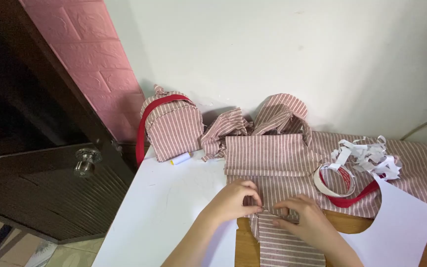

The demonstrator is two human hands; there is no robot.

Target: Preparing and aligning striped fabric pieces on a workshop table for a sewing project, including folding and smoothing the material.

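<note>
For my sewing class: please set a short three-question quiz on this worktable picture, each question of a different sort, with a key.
1. True or false: both the left hand and the right hand rest on the striped fabric.
2. The red strap belongs to: A) a small striped backpack, B) a metal box, C) a glass jar.
3. Fill in: the heap of white paper strips lies near the table's ____ end, seen from the camera.

Key: 1 true; 2 A; 3 right.
</note>
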